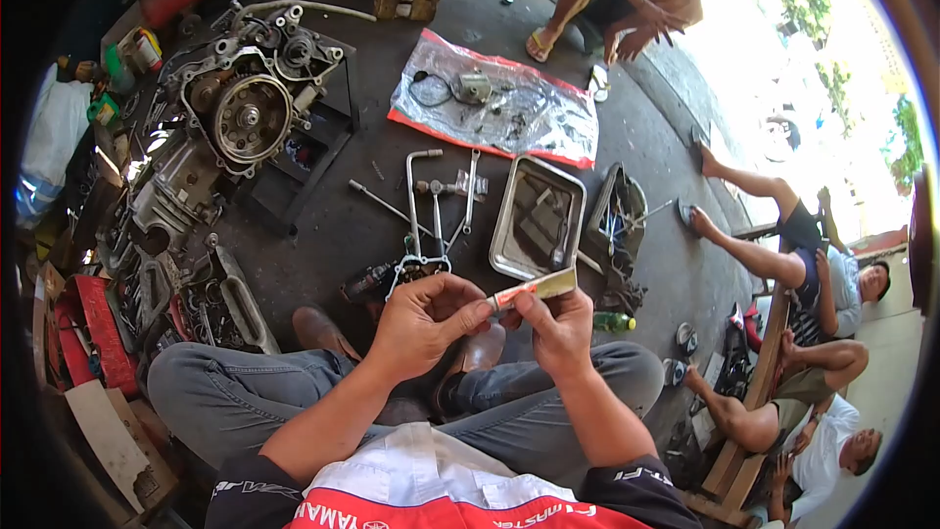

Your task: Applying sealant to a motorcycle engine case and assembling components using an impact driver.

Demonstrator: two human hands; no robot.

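Nearer the person than the metal tray (511,240), the left hand (423,321) pinches one end of the small tube (536,288), the right hand (562,333) its body; light, even pressure should avoid splitting it

A short-sleeved shirt (411,460) is worn, seen at six o'clock. Its front is formed by a pale grey-white panel, bordered below by a bright red panel (441,513) on which white lettering and a small emblem are printed. Black is used for the left sleeve (253,490) at seven o'clock and the right sleeve (632,500) at five; both are marked with white print. The legs are covered by creased grey-blue jeans (250,392), the feet by brown shoes (321,329). The hands (421,326) are bare.
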